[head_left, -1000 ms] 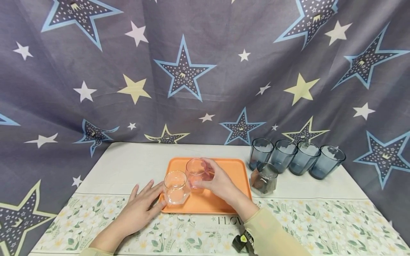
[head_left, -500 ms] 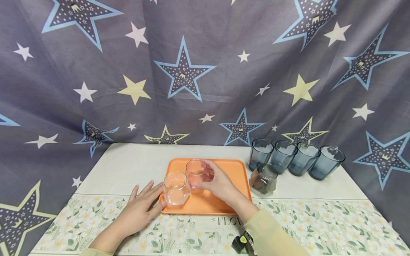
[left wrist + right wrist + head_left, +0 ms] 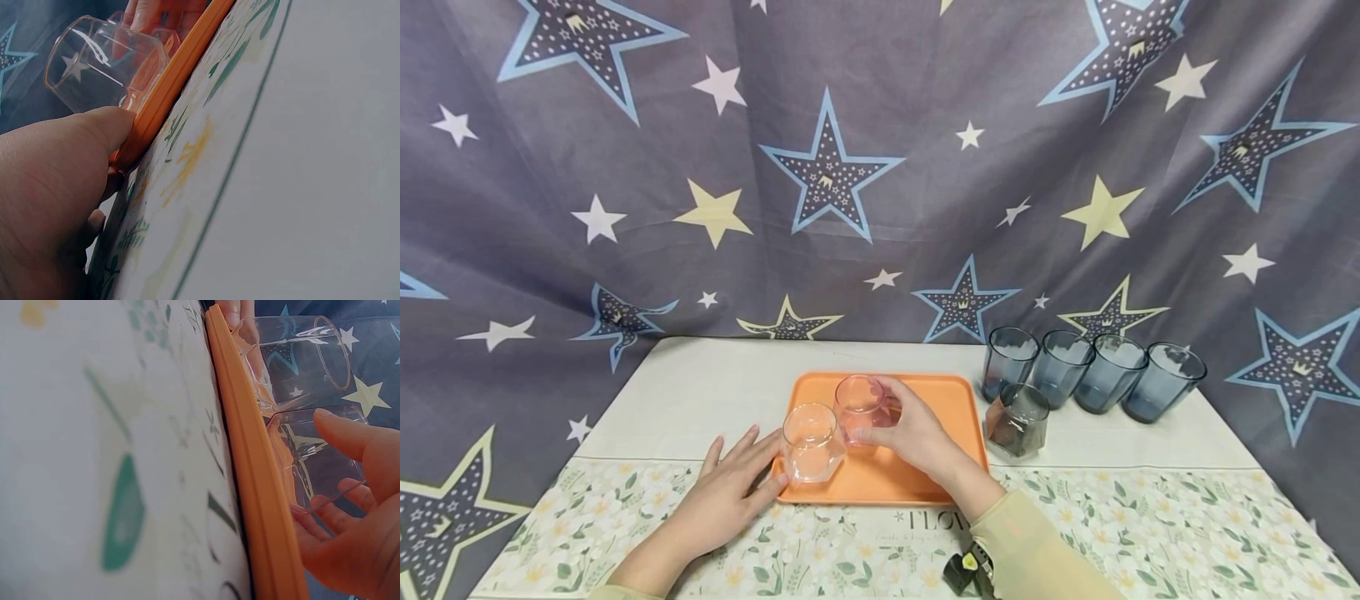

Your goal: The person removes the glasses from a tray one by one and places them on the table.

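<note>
At the left, the left hand (image 3: 730,492) reaches forward and inward over the worktop (image 3: 722,367), palm down. Its fingers are spread and fairly straight, holding no glass; the left wrist view shows the thumb against the rim of the orange tray (image 3: 951,400), close to the base of the clear glass (image 3: 811,446). That glass stands upright at the tray's left side, next to this hand.

Just beyond it and to its right is the pink glass (image 3: 853,408), upright within the tray area; whether the two glasses touch cannot be told. The right hand (image 3: 917,429) comes in from the right, forearm slanting inward from a pale yellow-green sleeve (image 3: 1037,550). Its fingers are curved round the pink glass, thumb on the near side and the others on the right and far side. A small black device (image 3: 958,571) sits at that wrist.

Past the tray's right edge stands the smoky grey glass (image 3: 1017,423), and behind it and to the right four blue glasses (image 3: 1108,379) form a row.

Compared with half a second ago, both hands and all the glasses keep their places and poses; the whole scene sits very slightly lower in the head view.
</note>
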A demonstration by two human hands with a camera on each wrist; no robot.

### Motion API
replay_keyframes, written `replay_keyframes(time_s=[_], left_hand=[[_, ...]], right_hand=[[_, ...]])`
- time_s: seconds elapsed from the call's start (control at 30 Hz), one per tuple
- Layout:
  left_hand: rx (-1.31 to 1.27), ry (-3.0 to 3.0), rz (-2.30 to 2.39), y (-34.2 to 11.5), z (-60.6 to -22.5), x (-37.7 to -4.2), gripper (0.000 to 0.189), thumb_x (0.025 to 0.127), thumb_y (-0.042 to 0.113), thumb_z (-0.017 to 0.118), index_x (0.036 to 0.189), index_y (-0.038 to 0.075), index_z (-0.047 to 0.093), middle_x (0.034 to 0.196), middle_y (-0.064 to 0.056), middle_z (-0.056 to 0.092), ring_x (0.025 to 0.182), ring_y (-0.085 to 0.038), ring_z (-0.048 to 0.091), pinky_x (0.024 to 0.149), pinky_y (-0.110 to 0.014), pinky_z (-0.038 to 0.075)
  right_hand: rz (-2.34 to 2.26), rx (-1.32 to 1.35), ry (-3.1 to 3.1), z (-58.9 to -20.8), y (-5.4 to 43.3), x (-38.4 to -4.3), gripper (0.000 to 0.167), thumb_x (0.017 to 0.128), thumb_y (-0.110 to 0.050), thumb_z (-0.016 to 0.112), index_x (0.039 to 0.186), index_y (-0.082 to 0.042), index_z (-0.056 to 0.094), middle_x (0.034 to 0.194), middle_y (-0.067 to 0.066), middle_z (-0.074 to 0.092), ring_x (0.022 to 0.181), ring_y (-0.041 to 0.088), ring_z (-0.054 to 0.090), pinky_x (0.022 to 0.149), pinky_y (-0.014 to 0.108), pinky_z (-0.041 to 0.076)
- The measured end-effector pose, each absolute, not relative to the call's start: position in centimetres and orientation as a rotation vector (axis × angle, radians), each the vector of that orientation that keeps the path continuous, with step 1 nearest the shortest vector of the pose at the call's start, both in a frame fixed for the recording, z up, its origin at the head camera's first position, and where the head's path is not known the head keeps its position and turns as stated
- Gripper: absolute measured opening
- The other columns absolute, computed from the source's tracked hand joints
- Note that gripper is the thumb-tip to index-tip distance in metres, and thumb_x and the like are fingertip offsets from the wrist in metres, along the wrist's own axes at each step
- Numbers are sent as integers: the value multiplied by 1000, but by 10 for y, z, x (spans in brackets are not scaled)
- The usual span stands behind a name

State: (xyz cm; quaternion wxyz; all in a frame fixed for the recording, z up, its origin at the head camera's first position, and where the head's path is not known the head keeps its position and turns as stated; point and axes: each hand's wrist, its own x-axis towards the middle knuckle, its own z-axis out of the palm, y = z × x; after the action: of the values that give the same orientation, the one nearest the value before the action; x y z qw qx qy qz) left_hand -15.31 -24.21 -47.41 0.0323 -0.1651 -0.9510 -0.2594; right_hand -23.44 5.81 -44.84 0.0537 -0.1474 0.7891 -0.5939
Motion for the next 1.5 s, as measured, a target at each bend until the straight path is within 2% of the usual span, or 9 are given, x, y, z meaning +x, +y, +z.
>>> replay_keyframes(time_s=[0.4,0.97,1.27,1.5], left_hand=[[-499,-2923,-810,-243,-478,-153,70,113,54,59,166,11,52,170,-10,49,163,-47,30,127,-76,0],[-495,-2943,-809,-242,-480,-154,70,112,56,59,165,11,54,171,-7,49,163,-45,29,128,-75,0],[-519,-2922,-793,-242,-477,-154,67,113,53,61,164,11,55,170,-6,50,162,-46,31,127,-76,2],[-510,-2926,-802,-242,-474,-154,67,113,53,60,166,12,54,171,-6,48,163,-46,30,128,-75,1]], right_hand=[[-1775,-433,2437,-448,61,-235,82,87,-13,98,158,-10,57,143,9,67,127,30,65,111,48,56],[-1824,-384,2451,-437,69,-231,82,85,-14,99,157,-15,59,142,12,67,129,32,68,111,49,56],[-1876,-356,2471,-417,80,-229,83,82,-13,102,155,-16,62,138,8,68,129,29,64,108,41,59],[-1897,-409,2460,-400,93,-223,82,82,-8,100,155,-11,61,139,14,67,131,29,65,106,39,60]])
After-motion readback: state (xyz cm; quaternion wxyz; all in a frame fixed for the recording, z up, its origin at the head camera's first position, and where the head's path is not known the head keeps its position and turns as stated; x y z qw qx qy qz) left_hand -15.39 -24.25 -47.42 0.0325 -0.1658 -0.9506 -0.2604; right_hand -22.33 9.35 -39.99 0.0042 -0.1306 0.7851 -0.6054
